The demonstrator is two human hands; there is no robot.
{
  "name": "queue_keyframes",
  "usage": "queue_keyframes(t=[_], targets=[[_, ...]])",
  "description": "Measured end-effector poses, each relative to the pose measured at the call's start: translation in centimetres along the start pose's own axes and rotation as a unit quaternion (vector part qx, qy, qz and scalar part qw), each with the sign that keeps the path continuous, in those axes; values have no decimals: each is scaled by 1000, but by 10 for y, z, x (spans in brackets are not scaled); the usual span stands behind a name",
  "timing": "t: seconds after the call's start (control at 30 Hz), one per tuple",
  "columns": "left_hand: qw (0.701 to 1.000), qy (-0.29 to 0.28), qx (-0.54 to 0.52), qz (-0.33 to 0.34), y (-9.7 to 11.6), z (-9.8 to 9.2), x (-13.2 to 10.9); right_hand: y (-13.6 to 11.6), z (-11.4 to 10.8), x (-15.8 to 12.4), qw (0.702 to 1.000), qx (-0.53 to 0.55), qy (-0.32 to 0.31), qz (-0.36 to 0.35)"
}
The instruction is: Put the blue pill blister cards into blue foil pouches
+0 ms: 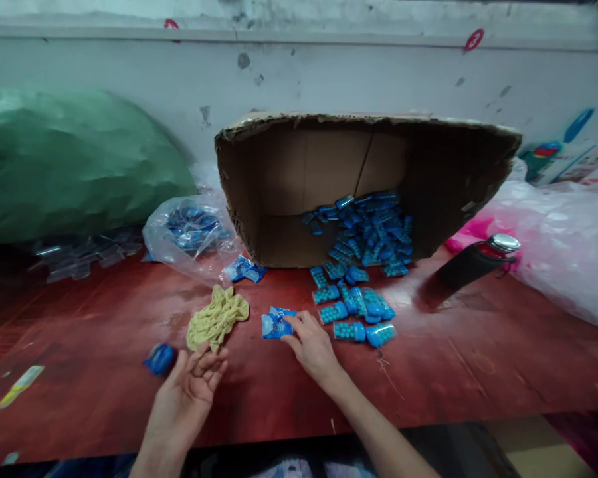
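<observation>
My right hand (311, 345) rests palm down on the red table (453, 358), its fingertips touching a small blue packet (276, 323). My left hand (192, 382) is palm up with the fingers loosely spread and holds nothing. It lies just below a crumpled yellowish cloth (217, 318) and right of a small blue object (159, 358). Just right of my right hand lie several blue blister packs (355, 307), spilling out of a cardboard box (329, 172) tipped on its side.
A clear plastic bag of blue items (189, 232) and two blue packets (244, 269) lie left of the box. A green sack (70, 159) fills the far left. A dark bottle with a metal cap (473, 262) lies on the right beside pink and white plastic bags (558, 239).
</observation>
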State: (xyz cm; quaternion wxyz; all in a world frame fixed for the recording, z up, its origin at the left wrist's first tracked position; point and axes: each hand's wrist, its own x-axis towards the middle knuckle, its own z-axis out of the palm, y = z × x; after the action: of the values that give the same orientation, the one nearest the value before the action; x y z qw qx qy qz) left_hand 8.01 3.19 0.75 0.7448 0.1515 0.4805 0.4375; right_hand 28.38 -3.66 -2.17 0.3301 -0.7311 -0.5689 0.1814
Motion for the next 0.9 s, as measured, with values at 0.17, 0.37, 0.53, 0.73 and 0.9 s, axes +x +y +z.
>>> queue_keyframes(t=[0.17,0.37,0.53,0.73,0.9], targets=[[954,-20,260,149,-34,17,7,-2,5,23,990,-143,19,1],[840,-104,401,349,-44,61,38,28,-50,56,982,-160,101,-22],[745,-170,501,407,-66,114,91,95,-129,97,957,-184,207,90],[659,-153,605,420,-82,176,151,171,-192,130,923,-192,253,219],[559,-209,662,454,-122,202,156,201,-179,142,943,-179,168,222]])
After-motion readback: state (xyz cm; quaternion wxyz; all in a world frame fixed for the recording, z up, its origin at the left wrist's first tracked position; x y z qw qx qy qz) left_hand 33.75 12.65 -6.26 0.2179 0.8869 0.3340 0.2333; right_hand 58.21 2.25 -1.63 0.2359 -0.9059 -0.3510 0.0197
